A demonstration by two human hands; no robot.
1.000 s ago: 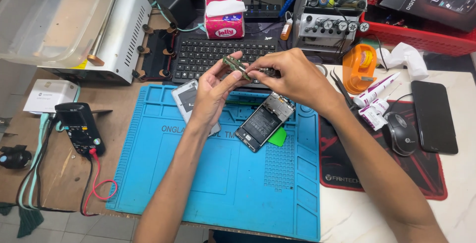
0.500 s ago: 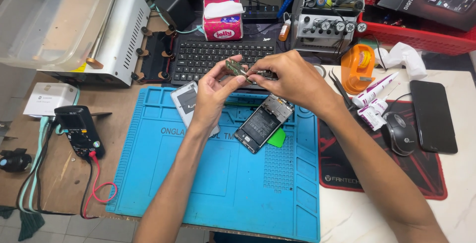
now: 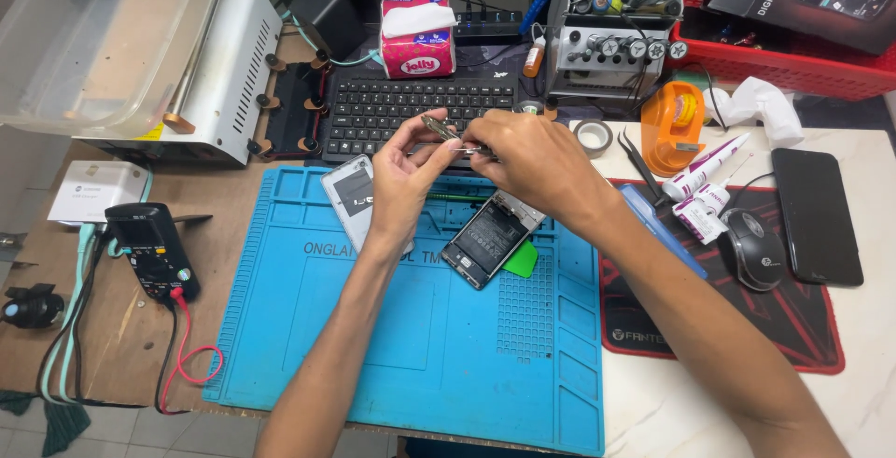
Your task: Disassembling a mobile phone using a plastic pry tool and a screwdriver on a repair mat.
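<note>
A big blue mat [image 3: 411,355] lies on the desk [image 3: 112,327], closest to the person. On the mat sits an open phone [image 3: 490,239] with its insides showing, tilted, with a small green pick [image 3: 523,260] touching its right side. Just left of it lies a grey back cover [image 3: 350,198], partly under the left wrist.

Above the phone, both hands meet in the air. The left hand [image 3: 406,178] has its fingers pinched together on a small thin part [image 3: 437,126]. The right hand [image 3: 532,164] has its fingers closed on thin metal tweezers [image 3: 467,149], whose tip touches that part.

To the left sits a black meter [image 3: 149,248] with a red wire [image 3: 191,355]. To the right are a mouse [image 3: 754,248] and a dark phone [image 3: 817,215].

Farther back are a black keyboard [image 3: 411,108], a pink tissue box [image 3: 417,36] and a red basket [image 3: 784,56].
</note>
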